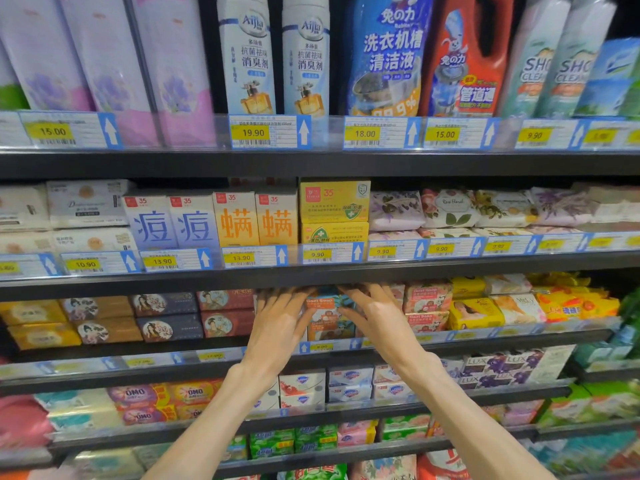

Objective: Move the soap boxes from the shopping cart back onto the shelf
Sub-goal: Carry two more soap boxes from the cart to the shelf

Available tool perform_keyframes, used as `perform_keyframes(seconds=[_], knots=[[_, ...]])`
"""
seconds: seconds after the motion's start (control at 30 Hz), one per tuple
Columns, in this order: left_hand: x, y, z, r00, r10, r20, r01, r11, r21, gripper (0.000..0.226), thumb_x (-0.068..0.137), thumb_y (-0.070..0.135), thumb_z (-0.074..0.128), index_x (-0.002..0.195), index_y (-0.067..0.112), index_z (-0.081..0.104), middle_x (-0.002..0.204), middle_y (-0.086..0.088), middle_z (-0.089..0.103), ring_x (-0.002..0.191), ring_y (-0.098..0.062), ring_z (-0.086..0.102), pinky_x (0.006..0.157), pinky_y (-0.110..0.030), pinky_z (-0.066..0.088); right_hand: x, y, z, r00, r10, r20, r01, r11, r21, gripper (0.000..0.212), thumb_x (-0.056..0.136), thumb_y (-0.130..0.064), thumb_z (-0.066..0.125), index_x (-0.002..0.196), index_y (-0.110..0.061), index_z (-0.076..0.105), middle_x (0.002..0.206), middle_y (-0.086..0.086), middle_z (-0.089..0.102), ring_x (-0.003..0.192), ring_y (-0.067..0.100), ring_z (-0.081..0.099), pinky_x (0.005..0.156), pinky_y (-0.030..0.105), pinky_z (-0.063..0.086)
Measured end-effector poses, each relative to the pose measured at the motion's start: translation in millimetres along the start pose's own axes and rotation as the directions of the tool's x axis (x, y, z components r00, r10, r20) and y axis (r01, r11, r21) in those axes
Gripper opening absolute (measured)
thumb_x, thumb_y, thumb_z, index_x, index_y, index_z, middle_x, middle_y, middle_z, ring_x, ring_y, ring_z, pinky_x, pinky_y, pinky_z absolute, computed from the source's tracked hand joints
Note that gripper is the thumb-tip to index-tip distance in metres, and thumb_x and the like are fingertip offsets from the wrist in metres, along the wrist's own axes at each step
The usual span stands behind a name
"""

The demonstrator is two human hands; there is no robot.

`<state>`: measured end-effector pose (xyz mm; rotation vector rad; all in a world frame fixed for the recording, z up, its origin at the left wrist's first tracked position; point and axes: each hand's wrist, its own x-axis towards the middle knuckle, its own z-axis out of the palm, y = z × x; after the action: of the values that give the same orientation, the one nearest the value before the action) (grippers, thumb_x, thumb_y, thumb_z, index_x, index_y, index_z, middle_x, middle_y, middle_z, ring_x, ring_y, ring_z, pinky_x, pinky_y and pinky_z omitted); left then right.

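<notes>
1. Nearest are the two forearms, reaching up and forward to the third shelf [207,344] from the top.
2. The left hand [282,322] lies flat against the left side of the soap boxes [327,315], fingers straight and spread, pressing, not curled round anything.
3. The right hand [375,315] mirrors it on the right side, fingers straight, so the boxes sit squeezed between the two palms.
4. The boxes are a small stack of "Goat Soap" cartons, orange and teal, already in the shelf bay, just beside matching red boxes [427,306] on the right.
5. I judge them light, stiff cardboard with a dense bar inside; smooth print may slide, so even pressure on both side faces suits them, low enough to catch the bottom carton.
6. Printed fronts face outward toward the aisle; long axis runs left to right, along the shelf edge.
7. The cart is not in view.
</notes>
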<state>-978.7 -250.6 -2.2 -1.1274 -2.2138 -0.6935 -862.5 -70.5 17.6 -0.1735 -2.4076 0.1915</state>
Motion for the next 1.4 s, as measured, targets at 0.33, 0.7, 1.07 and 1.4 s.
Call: perform_keyframes(seconds=[0.33, 0.7, 1.07, 1.4], knots=[[-4, -1, 1, 1.0, -0.008, 0.006, 0.008, 1.0, -0.018, 0.034, 0.097, 0.032, 0.06, 0.13, 0.023, 0.057, 0.131, 0.003, 0.059, 0.124, -0.021, 0.051, 0.111, -0.044, 0.034, 3, 3, 0, 0.998, -0.063, -0.022, 0.062, 0.998, -0.021, 0.039, 0.083, -0.022, 0.078, 0.12, -0.016, 0.069, 0.114, 0.01, 0.065, 0.102, 0.032, 0.062, 0.082, 0.041, 0.057], [-3, -4, 1, 0.998, -0.034, 0.06, 0.035, 0.999, -0.018, 0.033, 0.101, 0.038, 0.053, 0.132, 0.028, 0.055, 0.133, 0.005, 0.057, 0.126, -0.022, 0.051, 0.115, -0.044, 0.025, -1, 9, 7, 0.997, -0.059, -0.057, 0.059, 0.998, -0.008, 0.035, 0.083, -0.027, 0.077, 0.115, -0.015, 0.071, 0.106, 0.009, 0.067, 0.096, 0.028, 0.064, 0.078, 0.035, 0.056], [-2, -3, 3, 0.998, -0.036, 0.051, 0.036, 0.999, -0.006, 0.034, 0.1, 0.038, 0.055, 0.131, 0.024, 0.059, 0.132, 0.003, 0.059, 0.124, -0.024, 0.054, 0.114, -0.028, 0.01, 13, 21, 15, 0.997, -0.079, 0.013, 0.08, 0.987, -0.14, 0.042, 0.082, -0.041, 0.076, 0.119, -0.022, 0.071, 0.111, 0.006, 0.072, 0.104, 0.035, 0.063, 0.092, 0.048, 0.048], [7, 3, 8, 0.992, -0.097, 0.081, 0.095, 0.995, 0.025, 0.038, 0.098, 0.037, 0.057, 0.134, 0.023, 0.058, 0.134, -0.002, 0.06, 0.131, -0.033, 0.049, 0.114, -0.054, 0.03, 22, 14, 18, 1.0, -0.02, 0.0, 0.019, 0.967, -0.254, 0.04, 0.065, -0.039, 0.09, 0.1, -0.024, 0.078, 0.092, 0.006, 0.076, 0.086, 0.038, 0.069, 0.083, 0.05, 0.054]])
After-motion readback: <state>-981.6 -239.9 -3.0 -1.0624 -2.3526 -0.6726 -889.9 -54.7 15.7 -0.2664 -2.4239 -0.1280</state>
